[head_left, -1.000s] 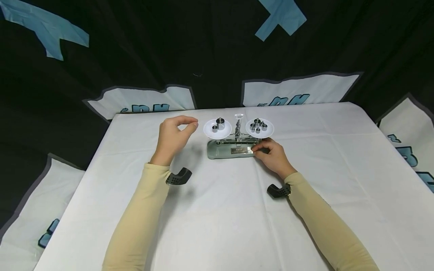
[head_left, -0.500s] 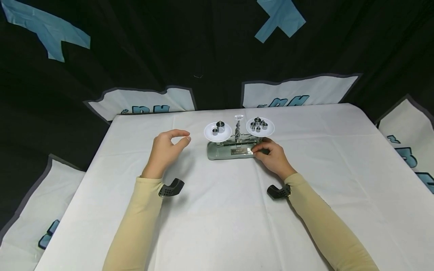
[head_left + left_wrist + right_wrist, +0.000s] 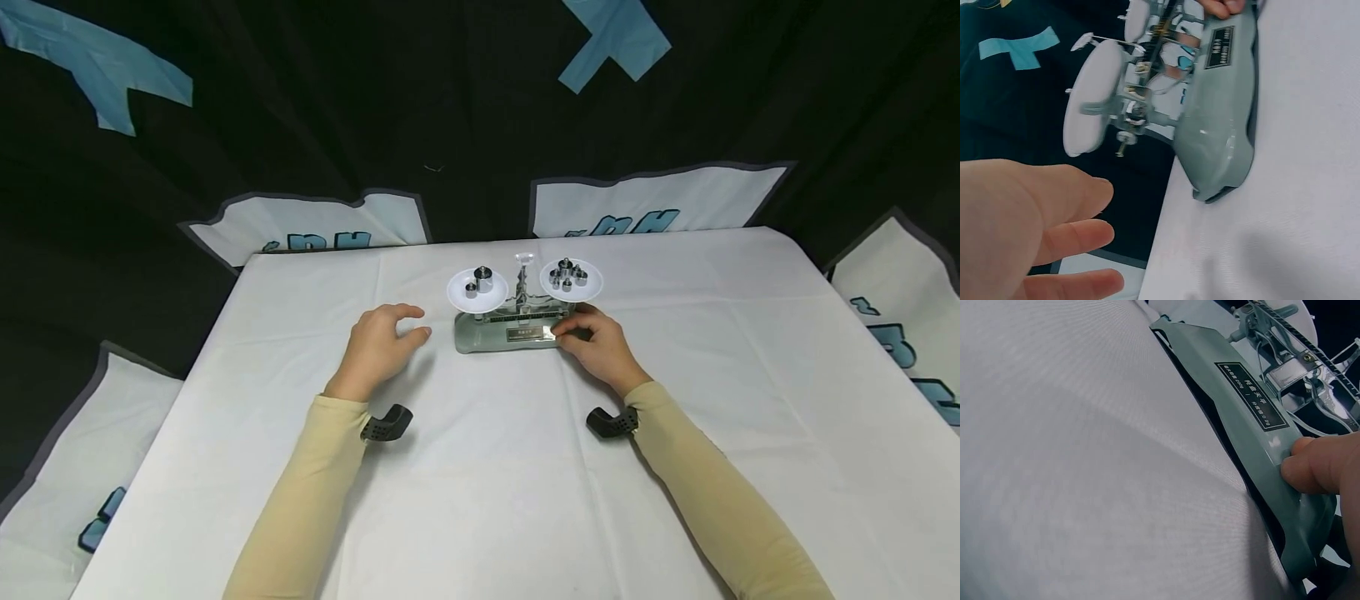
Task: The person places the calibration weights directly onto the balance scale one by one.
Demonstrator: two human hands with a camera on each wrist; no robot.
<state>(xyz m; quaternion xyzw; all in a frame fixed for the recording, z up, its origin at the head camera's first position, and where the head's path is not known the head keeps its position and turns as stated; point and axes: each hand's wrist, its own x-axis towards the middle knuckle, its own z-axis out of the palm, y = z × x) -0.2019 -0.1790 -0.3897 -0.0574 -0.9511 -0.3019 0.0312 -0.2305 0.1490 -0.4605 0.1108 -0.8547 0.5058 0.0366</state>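
Observation:
A green balance scale [image 3: 487, 333] stands on the white-covered table. Its left pan [image 3: 456, 298], the lower of the two, carries a large metal weight [image 3: 483, 282] and a smaller weight [image 3: 471, 291]. Several metal weights [image 3: 566, 272] stand on the right pan [image 3: 593, 290]. My right hand [image 3: 600, 354] grips the base's right end; in the right wrist view the thumb and a fingertip meet on the green surface beside the nameplate [image 3: 1250, 397]. To the left of the scale hovers my left hand [image 3: 378, 350], holding nothing, thumb and forefinger apart.
Black curtains [image 3: 465, 100] with blue tape [image 3: 618, 37] hang beyond the table's back edge. White cloth panels [image 3: 660, 200] show past the tabletop. Each wrist wears a black camera mount, such as the left mount [image 3: 387, 423].
My left hand has drawn back from the left pan and lowered, its thumb and forefinger spreading wider. The left pan has dipped and the right one risen slightly. My right hand keeps its grip.

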